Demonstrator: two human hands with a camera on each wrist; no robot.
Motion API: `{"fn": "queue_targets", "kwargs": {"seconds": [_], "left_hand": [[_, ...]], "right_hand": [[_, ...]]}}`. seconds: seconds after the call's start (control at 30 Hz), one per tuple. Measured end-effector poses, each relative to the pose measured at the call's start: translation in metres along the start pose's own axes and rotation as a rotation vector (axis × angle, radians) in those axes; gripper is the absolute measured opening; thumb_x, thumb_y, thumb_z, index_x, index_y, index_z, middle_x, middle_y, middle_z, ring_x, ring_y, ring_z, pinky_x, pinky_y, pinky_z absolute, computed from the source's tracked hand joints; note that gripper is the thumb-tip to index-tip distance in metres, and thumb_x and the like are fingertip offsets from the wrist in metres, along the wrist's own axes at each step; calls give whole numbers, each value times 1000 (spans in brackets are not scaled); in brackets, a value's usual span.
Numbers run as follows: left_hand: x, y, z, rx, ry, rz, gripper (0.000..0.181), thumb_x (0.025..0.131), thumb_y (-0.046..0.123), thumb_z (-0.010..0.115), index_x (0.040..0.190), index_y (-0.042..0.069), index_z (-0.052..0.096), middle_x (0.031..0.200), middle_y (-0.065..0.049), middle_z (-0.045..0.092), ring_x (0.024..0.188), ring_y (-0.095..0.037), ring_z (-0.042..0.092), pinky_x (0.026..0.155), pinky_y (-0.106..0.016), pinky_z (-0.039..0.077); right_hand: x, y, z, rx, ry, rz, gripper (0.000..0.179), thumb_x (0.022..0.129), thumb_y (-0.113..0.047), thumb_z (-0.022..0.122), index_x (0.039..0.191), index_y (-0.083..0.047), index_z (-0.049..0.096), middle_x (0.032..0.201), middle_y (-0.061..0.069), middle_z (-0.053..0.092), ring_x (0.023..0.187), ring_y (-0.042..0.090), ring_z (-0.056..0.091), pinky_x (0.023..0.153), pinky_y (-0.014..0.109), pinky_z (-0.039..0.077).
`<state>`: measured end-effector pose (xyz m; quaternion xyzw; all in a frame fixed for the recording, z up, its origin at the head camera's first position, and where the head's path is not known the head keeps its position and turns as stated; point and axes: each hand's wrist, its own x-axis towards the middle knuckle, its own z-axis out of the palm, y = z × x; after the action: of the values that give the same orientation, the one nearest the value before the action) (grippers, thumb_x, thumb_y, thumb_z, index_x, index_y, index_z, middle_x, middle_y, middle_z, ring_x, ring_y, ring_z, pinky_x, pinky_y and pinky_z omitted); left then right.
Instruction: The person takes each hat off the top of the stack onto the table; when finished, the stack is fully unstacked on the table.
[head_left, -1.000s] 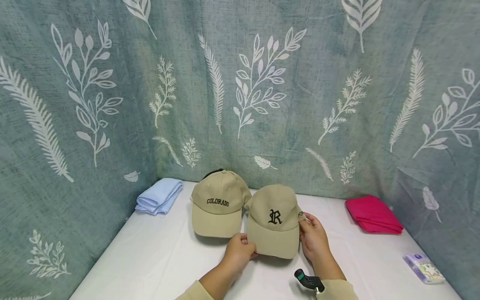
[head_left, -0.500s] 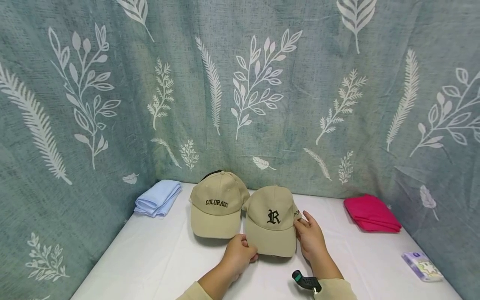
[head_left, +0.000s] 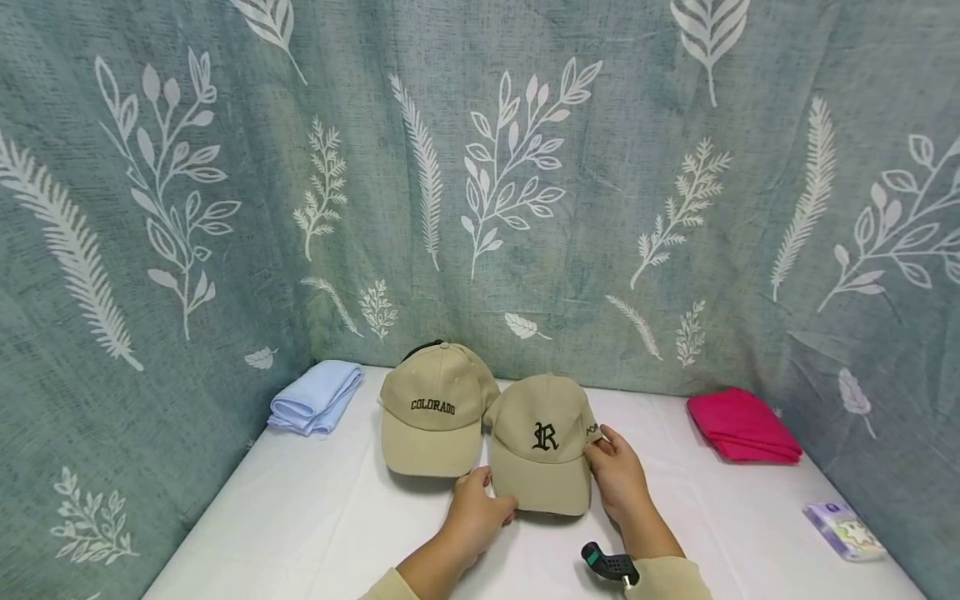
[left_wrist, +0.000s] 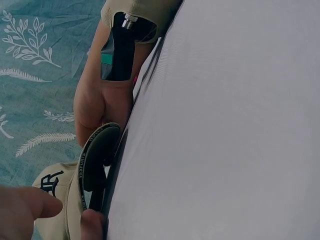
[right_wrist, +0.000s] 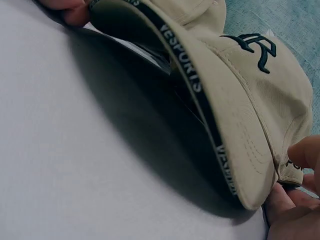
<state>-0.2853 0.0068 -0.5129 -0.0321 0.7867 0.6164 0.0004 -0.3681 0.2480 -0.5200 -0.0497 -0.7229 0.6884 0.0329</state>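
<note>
A beige baseball cap with a black R sits right of centre on the table, its brim toward me. My left hand holds the brim's left corner, thumb above and a finger at its underside in the left wrist view. On the other side, my right hand pinches the cap's lower side edge beside small dark lettering. The right wrist view shows white lettering along the brim edge of this cap and a shadow beneath. Close on the left stands a second beige cap marked COLORADO.
A folded light blue cloth lies at the back left and a folded red cloth at the back right. A purple and white packet is near the right edge. Patterned curtain surrounds the white table.
The cap with the R has shifted slightly left, and my right hand has moved left with it. My left hand stays at the brim corner. The view has shifted a little.
</note>
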Motion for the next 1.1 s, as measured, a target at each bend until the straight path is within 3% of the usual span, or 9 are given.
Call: {"fn": "queue_targets", "kwargs": {"seconds": [0.17, 0.27, 0.5, 0.7, 0.97, 1.1], "left_hand": [[-1, 1, -1, 50, 18, 12, 72, 77, 10, 75, 142, -12, 53, 140, -29, 52, 122, -39, 56, 98, -43, 54], [-2, 1, -1, 64, 12, 14, 70, 78, 11, 74, 141, -12, 54, 140, -28, 53, 120, -36, 57, 98, -44, 53], [-5, -3, -5, -30, -36, -31, 67, 83, 6, 68, 145, -12, 49, 140, -28, 50, 78, -14, 70, 66, -24, 61], [-5, -2, -9, -148, -84, -85, 57, 92, 4, 63, 145, -12, 48, 138, -25, 53, 72, -14, 71, 68, -28, 64], [-2, -6, -14, -194, -122, -102, 54, 95, 6, 61, 144, -11, 47, 135, -22, 55, 76, -17, 70, 72, -30, 64], [-1, -4, -19, -209, -127, -98, 54, 94, 7, 59, 144, -11, 46, 126, -20, 59, 76, -19, 70, 71, -31, 64]], "right_hand": [[-1, -2, 0, -27, 13, -18, 70, 105, -4, 52, 164, 5, 16, 167, 32, 25, 156, 41, 28, 125, 48, 31], [-1, -2, 1, -61, 1, -31, 68, 105, -3, 52, 163, 7, 18, 167, 31, 24, 157, 41, 26, 126, 47, 30], [-3, -3, 2, -149, 1, -36, 61, 104, -3, 52, 160, 7, 29, 165, 30, 32, 156, 40, 29, 127, 46, 29], [-4, -4, -1, -194, 71, -3, 59, 105, -9, 53, 159, 3, 35, 164, 28, 35, 155, 40, 32, 125, 48, 34], [-7, -3, 0, -108, 157, 17, 59, 106, -11, 49, 161, 1, 33, 166, 25, 34, 153, 38, 36, 121, 47, 40], [-8, -4, 3, -3, 206, 3, 56, 106, -7, 50, 159, 3, 35, 161, 25, 41, 145, 33, 46, 113, 36, 49]]}}
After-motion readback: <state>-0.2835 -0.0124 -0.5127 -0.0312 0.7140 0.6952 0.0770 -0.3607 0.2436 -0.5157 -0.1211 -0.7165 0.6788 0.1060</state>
